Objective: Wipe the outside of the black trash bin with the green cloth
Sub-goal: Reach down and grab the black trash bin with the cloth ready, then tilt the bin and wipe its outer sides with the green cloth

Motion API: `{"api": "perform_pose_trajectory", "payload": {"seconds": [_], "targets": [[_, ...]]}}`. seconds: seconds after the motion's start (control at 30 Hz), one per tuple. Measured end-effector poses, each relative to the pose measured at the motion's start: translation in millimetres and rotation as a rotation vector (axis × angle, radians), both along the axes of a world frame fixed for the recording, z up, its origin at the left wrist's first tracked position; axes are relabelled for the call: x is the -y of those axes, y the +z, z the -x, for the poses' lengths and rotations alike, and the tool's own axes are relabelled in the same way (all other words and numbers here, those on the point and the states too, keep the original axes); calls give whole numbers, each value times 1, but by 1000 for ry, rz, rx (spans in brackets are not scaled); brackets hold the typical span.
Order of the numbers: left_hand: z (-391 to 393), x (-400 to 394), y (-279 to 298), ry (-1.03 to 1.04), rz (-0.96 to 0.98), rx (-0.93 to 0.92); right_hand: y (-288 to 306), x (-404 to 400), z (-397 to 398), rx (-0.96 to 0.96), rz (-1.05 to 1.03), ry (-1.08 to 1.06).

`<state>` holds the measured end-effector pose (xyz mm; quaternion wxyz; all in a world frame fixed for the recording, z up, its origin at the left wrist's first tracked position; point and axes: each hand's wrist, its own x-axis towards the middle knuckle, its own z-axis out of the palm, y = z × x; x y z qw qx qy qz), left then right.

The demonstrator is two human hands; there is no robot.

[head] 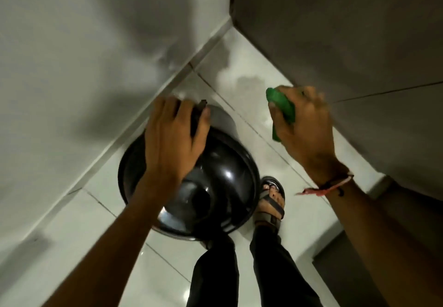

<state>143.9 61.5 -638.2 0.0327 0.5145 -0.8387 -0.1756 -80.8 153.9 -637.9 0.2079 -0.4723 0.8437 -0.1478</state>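
Note:
The black trash bin point(223, 182) stands on the tiled floor in a corner, seen from above, with a glossy domed lid. My left hand point(175, 136) lies over the far left side of the lid, fingers curled on a dark part at its back edge. My right hand point(304, 127) hovers to the right of the bin, clear of it, and is closed around the bunched green cloth point(282, 112). Part of the cloth is hidden inside the fist.
A white wall point(84, 67) runs along the left, close behind the bin. A grey wall or door point(347, 31) closes the right side. My sandalled foot point(271, 206) stands right beside the bin on the pale floor tiles point(239, 79).

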Motion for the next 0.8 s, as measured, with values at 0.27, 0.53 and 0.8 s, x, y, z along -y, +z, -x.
{"api": "perform_pose_trajectory", "payload": {"seconds": [0.27, 0.53, 0.8], "targets": [[-75, -99, 6, -17, 225, -257, 22, -5, -87, 726, 124, 159], [-92, -113, -17, -168, 355, -362, -113, 51, -97, 350, -140, 237], [-111, -91, -11, 47, 223, -319, -54, 10, -138, 565, 29, 346]]}}
